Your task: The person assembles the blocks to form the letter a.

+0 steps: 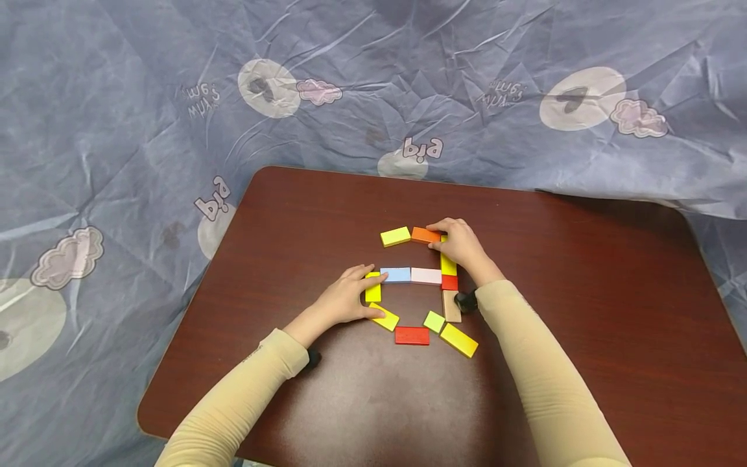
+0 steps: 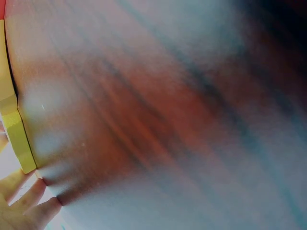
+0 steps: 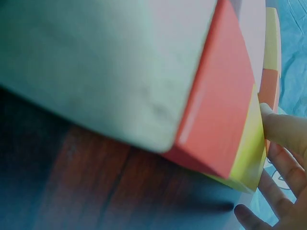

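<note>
Flat coloured blocks lie on a brown table. My right hand (image 1: pixel 462 245) pinches the orange block (image 1: pixel 423 234) between thumb and fingertips, at its right end. Beneath that hand runs a yellow block (image 1: pixel 448 264), meeting a small red block (image 1: pixel 449 283). My left hand (image 1: pixel 344 297) has its fingers spread at the left side of the layout. Its index fingertip is right where a yellow block (image 1: pixel 373 294) meets the blue block (image 1: pixel 397 275), and its thumb rests at a slanted yellow block (image 1: pixel 388 320). In the left wrist view, fingers (image 2: pixel 32 199) show beside a yellow block (image 2: pixel 18 139).
A pink block (image 1: pixel 426 276) joins the blue one. Nearer me lie a red block (image 1: pixel 412 336), a small light green block (image 1: pixel 434 322), a tan block (image 1: pixel 452 308) and a yellow block (image 1: pixel 459 341). Another yellow block (image 1: pixel 395 236) sits left of the orange. Grey-blue cloth (image 1: pixel 373 78) hangs behind the table (image 1: pixel 583 292).
</note>
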`<state>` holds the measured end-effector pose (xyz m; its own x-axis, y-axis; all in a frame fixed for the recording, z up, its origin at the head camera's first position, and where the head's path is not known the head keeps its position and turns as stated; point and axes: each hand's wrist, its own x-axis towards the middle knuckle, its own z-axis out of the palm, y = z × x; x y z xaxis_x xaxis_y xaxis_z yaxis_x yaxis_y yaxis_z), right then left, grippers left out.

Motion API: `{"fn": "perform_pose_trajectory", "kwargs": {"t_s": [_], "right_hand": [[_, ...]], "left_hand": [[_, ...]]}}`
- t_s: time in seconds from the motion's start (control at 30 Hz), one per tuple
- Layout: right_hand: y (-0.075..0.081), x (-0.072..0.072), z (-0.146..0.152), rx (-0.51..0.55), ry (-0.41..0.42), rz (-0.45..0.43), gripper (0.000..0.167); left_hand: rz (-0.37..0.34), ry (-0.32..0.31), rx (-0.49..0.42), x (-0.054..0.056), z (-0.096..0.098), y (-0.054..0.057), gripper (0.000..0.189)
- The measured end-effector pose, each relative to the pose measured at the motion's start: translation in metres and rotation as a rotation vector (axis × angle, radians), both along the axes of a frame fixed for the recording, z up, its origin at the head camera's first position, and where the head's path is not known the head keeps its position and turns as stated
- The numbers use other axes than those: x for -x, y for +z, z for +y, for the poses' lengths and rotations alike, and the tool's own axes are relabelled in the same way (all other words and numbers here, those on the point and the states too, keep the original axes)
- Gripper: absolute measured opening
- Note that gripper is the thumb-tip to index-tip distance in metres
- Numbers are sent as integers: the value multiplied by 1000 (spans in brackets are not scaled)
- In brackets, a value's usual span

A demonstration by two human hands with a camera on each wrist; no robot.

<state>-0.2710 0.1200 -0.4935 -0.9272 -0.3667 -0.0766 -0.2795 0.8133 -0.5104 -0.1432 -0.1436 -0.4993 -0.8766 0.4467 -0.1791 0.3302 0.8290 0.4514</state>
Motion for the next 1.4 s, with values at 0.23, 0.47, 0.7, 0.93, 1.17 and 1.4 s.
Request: {"fn": "perform_pose_trajectory", "kwargs": {"t_s": [0.23,0.47,0.7,0.93,1.17,1.4], "right_hand": [[-1,1,3,-10,-3,-11,45],[0,2,4,14,-16,-39,50],[8,1,13,36,-152,-75,47],[11,-12,19,-33,-211,-183,64],[10,-22,15,-46,-225,-204,74],[8,-24,15,-40,-226,-202,73]], "left_hand": [[14,-6,-9,0,0,2,81],[14,-5,-11,-1,0,1,81],[18,-4,-12,-1,0,1,81],[11,-4,-7,-1,0,3,81],[-4,1,1,0,0,3,82],[-3,3,7,1,0,1,81]]}}
